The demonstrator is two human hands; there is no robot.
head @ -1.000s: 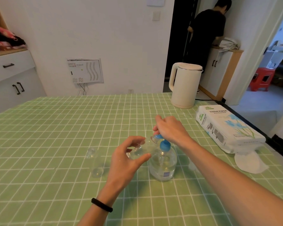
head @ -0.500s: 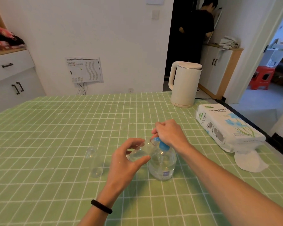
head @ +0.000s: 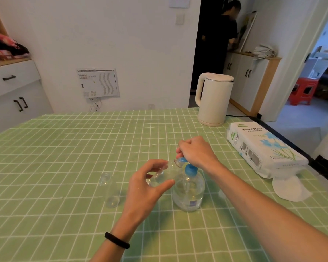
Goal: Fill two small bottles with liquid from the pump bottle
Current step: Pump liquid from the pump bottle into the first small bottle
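While the left hand [head: 150, 188] pinches a tilted bottle [head: 164, 174] against the pump bottle [head: 189, 192], the right hand [head: 196, 152] curls round its head; filling step, likely needing a firm press.

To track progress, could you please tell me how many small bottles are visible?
2. One small bottle is held in the left hand at the pump bottle's nozzle; the other bottle stands on the table left of it. None appears hidden.
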